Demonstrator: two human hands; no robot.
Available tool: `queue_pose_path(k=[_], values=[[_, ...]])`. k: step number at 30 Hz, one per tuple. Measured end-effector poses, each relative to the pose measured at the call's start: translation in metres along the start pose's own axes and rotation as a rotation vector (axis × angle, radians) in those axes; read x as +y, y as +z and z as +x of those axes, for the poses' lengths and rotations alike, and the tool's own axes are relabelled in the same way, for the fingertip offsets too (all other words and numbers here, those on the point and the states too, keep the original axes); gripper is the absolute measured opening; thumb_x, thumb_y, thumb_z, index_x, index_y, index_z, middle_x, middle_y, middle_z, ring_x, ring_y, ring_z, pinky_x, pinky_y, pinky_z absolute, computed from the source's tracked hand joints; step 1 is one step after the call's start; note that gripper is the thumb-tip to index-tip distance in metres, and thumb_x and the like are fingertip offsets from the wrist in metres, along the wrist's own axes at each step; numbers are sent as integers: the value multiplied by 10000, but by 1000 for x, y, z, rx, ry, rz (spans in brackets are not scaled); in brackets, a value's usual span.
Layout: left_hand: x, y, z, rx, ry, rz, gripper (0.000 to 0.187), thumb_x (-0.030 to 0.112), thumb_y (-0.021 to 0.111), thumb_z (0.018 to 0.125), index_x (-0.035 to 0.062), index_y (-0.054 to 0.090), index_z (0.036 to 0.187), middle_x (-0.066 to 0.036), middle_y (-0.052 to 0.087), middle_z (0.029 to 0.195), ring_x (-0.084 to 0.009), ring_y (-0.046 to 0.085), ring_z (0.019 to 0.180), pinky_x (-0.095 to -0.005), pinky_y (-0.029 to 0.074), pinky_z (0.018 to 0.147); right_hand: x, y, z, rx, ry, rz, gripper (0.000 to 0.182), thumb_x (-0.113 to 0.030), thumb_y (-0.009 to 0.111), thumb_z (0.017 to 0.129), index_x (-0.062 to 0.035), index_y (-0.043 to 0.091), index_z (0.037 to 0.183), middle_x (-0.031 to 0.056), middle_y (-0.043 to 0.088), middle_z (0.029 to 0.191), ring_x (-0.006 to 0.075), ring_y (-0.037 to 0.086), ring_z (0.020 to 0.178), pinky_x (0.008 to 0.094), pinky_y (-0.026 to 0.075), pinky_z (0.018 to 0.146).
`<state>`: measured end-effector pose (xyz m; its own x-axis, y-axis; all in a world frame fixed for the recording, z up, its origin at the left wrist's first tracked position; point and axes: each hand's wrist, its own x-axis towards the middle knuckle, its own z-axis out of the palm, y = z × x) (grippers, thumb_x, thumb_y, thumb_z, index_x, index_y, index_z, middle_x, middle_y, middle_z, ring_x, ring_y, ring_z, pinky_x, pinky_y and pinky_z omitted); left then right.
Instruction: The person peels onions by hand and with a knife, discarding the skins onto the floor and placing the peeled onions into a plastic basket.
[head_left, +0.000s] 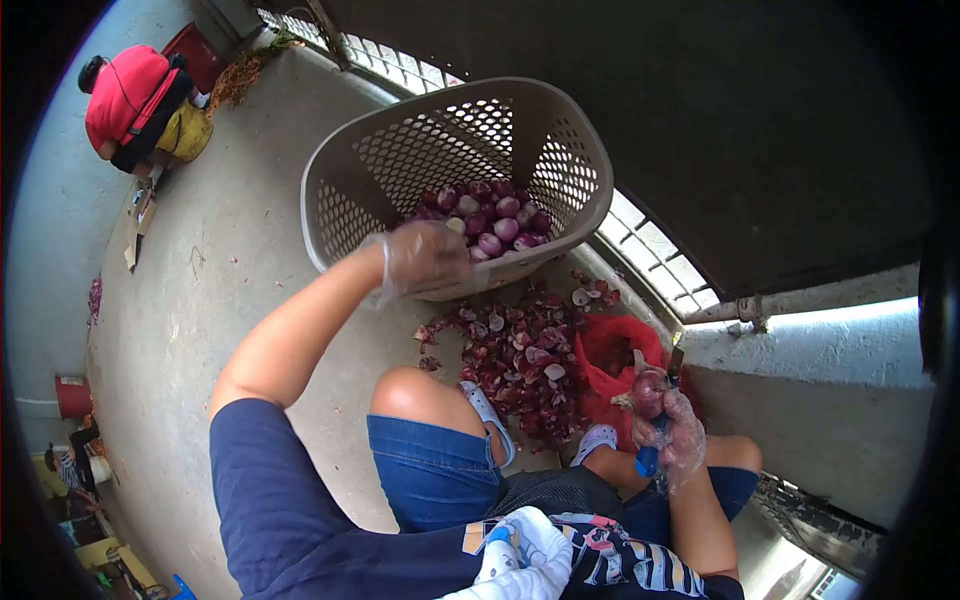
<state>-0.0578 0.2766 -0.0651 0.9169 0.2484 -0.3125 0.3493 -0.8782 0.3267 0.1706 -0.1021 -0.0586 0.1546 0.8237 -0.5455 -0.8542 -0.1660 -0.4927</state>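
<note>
Left hand [425, 255], in a clear plastic glove, over the near rim of the tall basket [330, 150]; blurred, and from where I stand I cannot tell whether its fingers are apart or closed. Peeled onions [505, 230] lie heaped inside the basket. Right hand [684, 440], also gloved, has its fingers clamped on a red onion [650, 393] and a blue-handled knife [647, 462]. Loose skins [520, 360] on the floor, beside a red mesh bag [605, 350]. Person in red [130, 95] bent over near the wall.
</note>
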Motion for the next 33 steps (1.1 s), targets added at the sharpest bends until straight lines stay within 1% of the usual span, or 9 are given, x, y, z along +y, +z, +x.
queue_pose_path(k=[2, 3, 5, 10, 13, 17, 25, 30, 33], values=[[-48, 6, 19, -113, -256, -947, 350, 351, 556, 867, 52, 603, 1042, -141, 632, 921, -265, 612, 880, -391, 482, 765, -2, 3, 3, -5, -14, -7, 663, -313, 720, 739, -49, 423, 1270, 17, 531, 780, 119, 470, 487, 236, 363, 407], [-47, -13, 19, 52, -60, -361, 397, 370, 551, 865, 28, 598, 1061, -133, 654, 933, -260, 631, 857, -386, 490, 764, -2, 4, 3, 15, -23, -19, 699, -314, 719, 741, -51, 393, 1300, 13, 524, 783, 108, 458, 499, 232, 369, 418], [-126, 29, 52, -84, -499, -54, 454, 396, 585, 822, 34, 595, 1097, -159, 650, 1000, -295, 635, 879, -403, 495, 768, -2, 4, 2, 14, -26, -48, 717, -324, 718, 740, -49, 384, 1312, 10, 522, 796, 102, 452, 510, 229, 367, 425], [-242, 144, 84, -458, -747, 130, 412, 321, 672, 737, 59, 641, 1054, -177, 633, 1057, -304, 616, 966, -403, 496, 800, -10, 18, -2, 109, -6, -138, 754, -358, 703, 737, -28, 372, 1329, 0, 515, 855, 83, 445, 584, 202, 352, 480], [-242, 131, 83, -548, -751, 281, 411, 245, 672, 744, 117, 622, 1131, -97, 594, 1178, -303, 553, 1109, -425, 458, 908, -6, 5, -6, 209, -55, -162, 745, -333, 682, 746, -24, 357, 1342, -1, 519, 866, 73, 449, 624, 194, 352, 497], [-287, 159, 96, -349, -774, 354, 433, 243, 710, 708, 103, 627, 1110, -133, 553, 1221, -288, 531, 1136, -426, 491, 871, -6, 3, 0, 217, -65, -132, 750, -323, 671, 742, -17, 351, 1347, -1, 522, 875, 68, 453, 646, 192, 351, 504], [-172, 107, 91, -368, -919, 79, 326, 198, 504, 865, 106, 587, 1166, -118, 528, 1256, -302, 508, 1160, -422, 432, 954, -14, 26, 13, 428, -4, -193, 822, -341, 724, 658, -16, 384, 1333, -1, 534, 863, 80, 481, 654, 177, 364, 533], [-174, 126, 83, -25, -1018, 98, 511, 335, 675, 716, 105, 581, 1162, -154, 525, 1246, -316, 517, 1142, -392, 424, 971, -17, 28, 15, 453, 7, -233, 853, -340, 735, 637, -13, 376, 1338, -4, 527, 847, 76, 466, 623, 180, 356, 511], [-179, 123, 76, -144, -933, 57, 549, 345, 690, 683, 88, 581, 1156, -156, 538, 1227, -314, 521, 1137, -392, 425, 970, -16, 24, 14, 413, 7, -192, 860, -341, 737, 632, -8, 375, 1337, -3, 527, 845, 69, 456, 617, 179, 351, 505]])
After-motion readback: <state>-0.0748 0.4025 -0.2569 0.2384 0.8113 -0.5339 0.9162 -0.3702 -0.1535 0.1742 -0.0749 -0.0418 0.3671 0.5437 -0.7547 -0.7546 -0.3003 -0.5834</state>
